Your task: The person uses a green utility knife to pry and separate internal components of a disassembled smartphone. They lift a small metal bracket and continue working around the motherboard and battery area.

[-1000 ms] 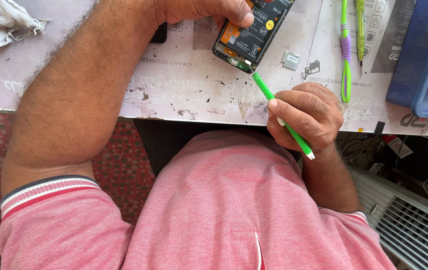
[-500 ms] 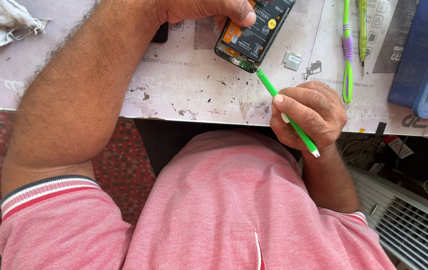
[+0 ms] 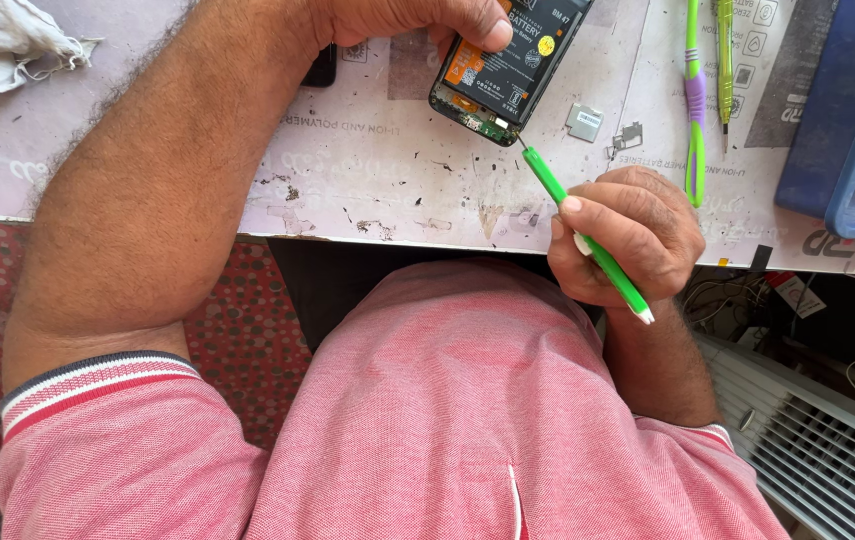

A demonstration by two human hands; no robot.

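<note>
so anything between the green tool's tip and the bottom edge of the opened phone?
Nothing visible. The right hand holds the green tool, and its tip sits right at the lower end of the opened phone, which the left hand holds on the table. The small metal plate lies off to the side.

one opened phone [image 3: 503, 70], three green tools [image 3: 588, 235], two metal shields [image 3: 585, 121], one white rag [image 3: 3, 45], one blue tray [image 3: 833, 120]

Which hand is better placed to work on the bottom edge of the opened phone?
Probably the right hand: it grips the green tool, whose tip sits at the lower edge of the opened phone. The left hand is busy holding the phone against the work mat.
</note>
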